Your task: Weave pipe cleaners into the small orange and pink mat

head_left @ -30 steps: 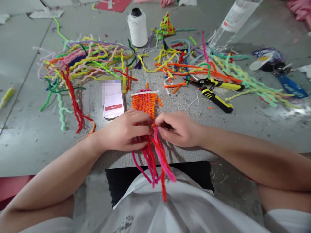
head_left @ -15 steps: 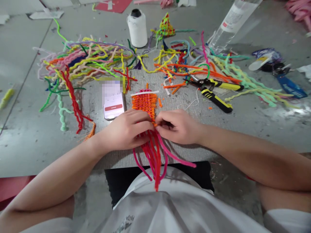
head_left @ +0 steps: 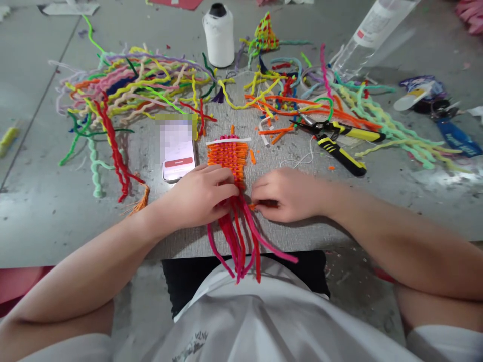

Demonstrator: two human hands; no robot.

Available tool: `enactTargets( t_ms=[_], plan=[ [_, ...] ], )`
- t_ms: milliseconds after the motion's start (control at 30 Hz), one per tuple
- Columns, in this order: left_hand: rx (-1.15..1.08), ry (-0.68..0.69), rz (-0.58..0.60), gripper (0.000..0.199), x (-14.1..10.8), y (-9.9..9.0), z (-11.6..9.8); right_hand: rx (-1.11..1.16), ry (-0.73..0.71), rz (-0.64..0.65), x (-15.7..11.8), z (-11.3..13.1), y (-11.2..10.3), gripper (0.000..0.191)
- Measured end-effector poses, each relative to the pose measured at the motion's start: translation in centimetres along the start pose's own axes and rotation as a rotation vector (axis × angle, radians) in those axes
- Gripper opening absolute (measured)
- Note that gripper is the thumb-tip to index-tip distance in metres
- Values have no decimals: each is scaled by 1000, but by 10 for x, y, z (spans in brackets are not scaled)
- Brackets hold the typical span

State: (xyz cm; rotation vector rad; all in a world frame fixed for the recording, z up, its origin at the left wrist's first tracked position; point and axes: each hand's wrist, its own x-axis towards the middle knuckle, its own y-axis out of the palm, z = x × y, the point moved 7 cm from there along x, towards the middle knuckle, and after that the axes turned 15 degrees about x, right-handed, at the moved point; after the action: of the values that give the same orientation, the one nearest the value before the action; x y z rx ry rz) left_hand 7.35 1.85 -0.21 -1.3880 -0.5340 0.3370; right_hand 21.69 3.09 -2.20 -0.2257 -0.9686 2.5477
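An orange and pink woven pipe-cleaner piece (head_left: 227, 156) lies flat on the grey table (head_left: 45, 216), with a white strip across its far end. Its loose pink and red strands (head_left: 241, 241) hang over the table's near edge. My left hand (head_left: 199, 196) presses down on the weave's near end, fingers over the strands. My right hand (head_left: 289, 195) rests just right of the strands, fingertips pinched on a short orange strand at the weave's edge.
A phone (head_left: 177, 151) lies left of the weave. Yellow-black pliers (head_left: 334, 141) lie to the right. Heaps of coloured pipe cleaners (head_left: 128, 88) spread across the back, with a white thread spool (head_left: 219, 35) and a clear bottle (head_left: 372, 30) behind.
My right hand has slid a little to the right, away from the left hand. The pink strands it lifted have dropped and fanned out over the table edge.
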Motion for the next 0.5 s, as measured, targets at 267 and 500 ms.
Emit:
enactTargets(
  t_ms=[267,500],
  plan=[
    [-38,-47,9,5,1,3,1,79,-18,-98,3,1,3,17],
    [-16,-19,-28,15,-1,2,0,165,27,-189,4,-3,2,16]
  ],
)
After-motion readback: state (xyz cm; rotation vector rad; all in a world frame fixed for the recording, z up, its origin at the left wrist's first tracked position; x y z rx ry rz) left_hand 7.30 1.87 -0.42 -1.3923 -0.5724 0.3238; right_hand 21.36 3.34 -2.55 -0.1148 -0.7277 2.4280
